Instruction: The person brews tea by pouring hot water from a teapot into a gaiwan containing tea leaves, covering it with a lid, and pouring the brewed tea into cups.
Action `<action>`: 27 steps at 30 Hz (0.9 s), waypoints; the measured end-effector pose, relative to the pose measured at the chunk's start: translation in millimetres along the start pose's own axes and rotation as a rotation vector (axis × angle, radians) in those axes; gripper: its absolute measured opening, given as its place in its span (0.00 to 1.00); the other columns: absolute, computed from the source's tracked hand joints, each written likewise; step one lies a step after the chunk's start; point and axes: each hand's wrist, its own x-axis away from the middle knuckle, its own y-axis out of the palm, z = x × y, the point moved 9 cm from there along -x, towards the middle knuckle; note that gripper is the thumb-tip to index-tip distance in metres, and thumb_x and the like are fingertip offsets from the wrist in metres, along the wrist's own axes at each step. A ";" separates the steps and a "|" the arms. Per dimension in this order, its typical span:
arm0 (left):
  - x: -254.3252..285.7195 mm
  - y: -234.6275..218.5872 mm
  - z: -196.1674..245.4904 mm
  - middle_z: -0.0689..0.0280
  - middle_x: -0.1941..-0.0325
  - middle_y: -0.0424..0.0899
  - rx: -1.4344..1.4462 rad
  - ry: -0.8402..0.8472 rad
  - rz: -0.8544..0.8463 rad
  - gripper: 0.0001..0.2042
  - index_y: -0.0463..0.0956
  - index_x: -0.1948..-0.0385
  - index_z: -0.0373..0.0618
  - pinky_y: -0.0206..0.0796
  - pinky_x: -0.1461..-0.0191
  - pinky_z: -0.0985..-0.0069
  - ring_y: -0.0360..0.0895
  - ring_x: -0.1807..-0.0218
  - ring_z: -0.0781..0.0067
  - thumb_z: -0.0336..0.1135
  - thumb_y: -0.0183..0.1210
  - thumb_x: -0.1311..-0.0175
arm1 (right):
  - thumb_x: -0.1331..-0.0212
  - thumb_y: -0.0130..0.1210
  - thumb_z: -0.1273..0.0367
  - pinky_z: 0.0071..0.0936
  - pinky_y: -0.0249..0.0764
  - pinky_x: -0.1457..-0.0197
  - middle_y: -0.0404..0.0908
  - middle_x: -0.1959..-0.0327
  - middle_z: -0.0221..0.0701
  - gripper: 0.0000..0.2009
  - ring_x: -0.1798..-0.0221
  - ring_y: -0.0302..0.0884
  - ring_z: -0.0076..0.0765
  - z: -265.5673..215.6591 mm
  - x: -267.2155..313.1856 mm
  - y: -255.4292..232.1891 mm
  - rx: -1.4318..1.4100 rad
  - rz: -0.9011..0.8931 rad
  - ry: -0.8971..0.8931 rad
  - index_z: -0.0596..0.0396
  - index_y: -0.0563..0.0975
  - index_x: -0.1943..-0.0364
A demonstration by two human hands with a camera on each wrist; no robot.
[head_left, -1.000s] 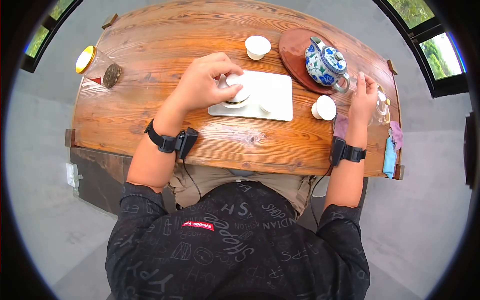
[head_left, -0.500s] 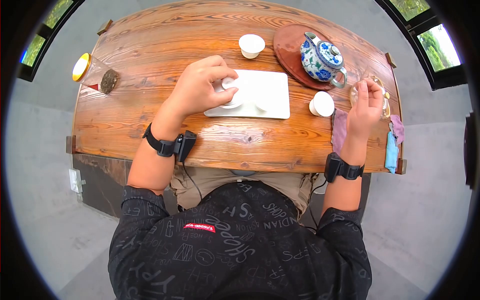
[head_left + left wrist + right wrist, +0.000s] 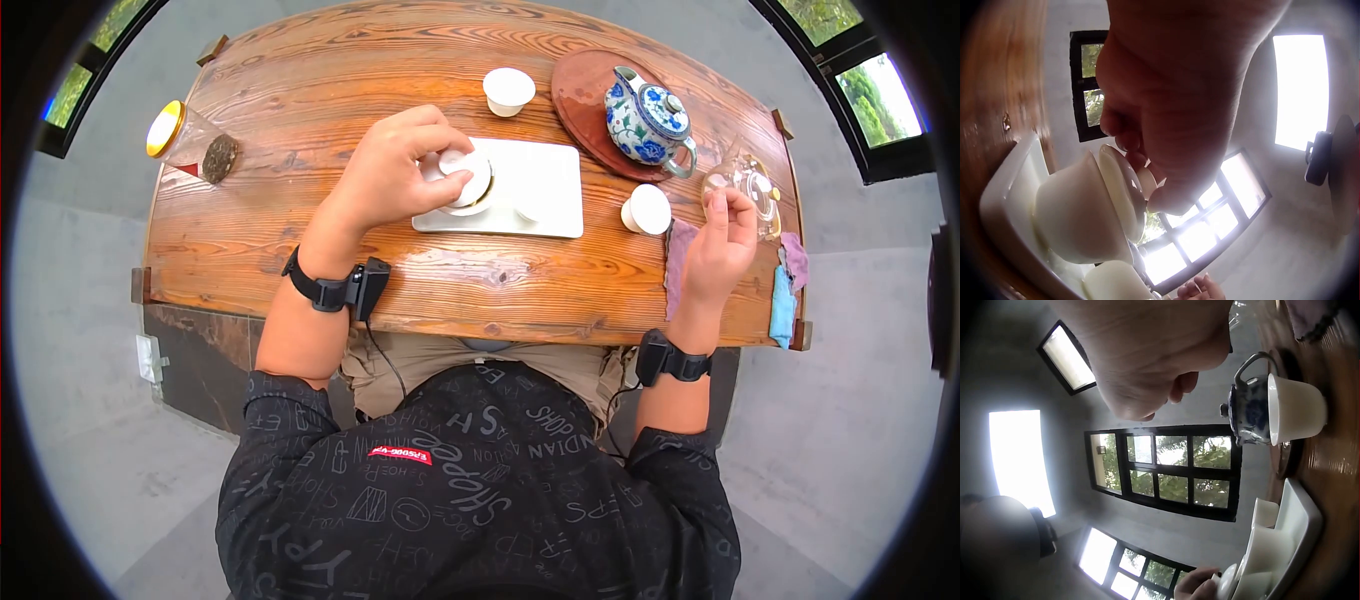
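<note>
My left hand (image 3: 405,165) is over the left end of a white tray (image 3: 550,170), pinching the knob of a white gaiwan lid (image 3: 1124,190). In the left wrist view the lid sits tilted at the rim of the gaiwan bowl (image 3: 1075,215). A dark crescent shows at the lid's right side in the head view. A small white cup (image 3: 530,212) shares the tray. My right hand (image 3: 722,245) is raised at the right of the table, thumb close to its bent fingers, near a clear glass teapot (image 3: 762,200). Nothing shows plainly between those fingers.
A blue-and-white teapot (image 3: 645,125) stands on a round reddish-brown board (image 3: 580,110). White cups stand behind the tray (image 3: 510,92) and at its right (image 3: 646,210). Purple (image 3: 680,265) and blue (image 3: 783,305) cloths lie at right. A yellow-lidded jar (image 3: 190,140) lies far left.
My right hand has drawn back from beside the teapot toward the table's front edge, and its fingers have bent in. My left hand keeps the lid knob; the lid's tilt has changed slightly.
</note>
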 end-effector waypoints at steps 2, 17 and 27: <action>0.8 2.1 -0.6 0.65 0.69 0.80 -0.006 -0.007 -0.005 0.10 0.85 0.66 0.44 0.72 0.64 0.71 0.79 0.67 0.66 0.34 0.72 0.48 | 0.29 0.58 0.73 0.19 0.71 0.47 0.80 0.59 0.27 0.05 0.55 0.74 0.19 2.5 5.2 3.1 0.015 -0.019 0.041 0.60 0.77 0.55; 1.4 8.4 -0.8 0.65 0.68 0.80 -0.013 -0.006 -0.048 0.10 0.85 0.64 0.44 0.68 0.64 0.73 0.78 0.66 0.70 0.32 0.71 0.48 | 0.28 0.58 0.73 0.16 0.70 0.53 0.79 0.61 0.25 0.05 0.58 0.74 0.16 5.4 23.3 20.0 -0.048 -0.081 0.053 0.60 0.76 0.55; 1.6 9.1 -4.5 0.66 0.65 0.82 -0.039 -0.025 -0.055 0.10 0.86 0.63 0.45 0.74 0.60 0.71 0.81 0.64 0.64 0.35 0.72 0.46 | 0.29 0.59 0.73 0.17 0.71 0.53 0.80 0.61 0.25 0.05 0.58 0.75 0.17 7.5 26.4 25.2 -0.063 -0.101 0.065 0.59 0.76 0.55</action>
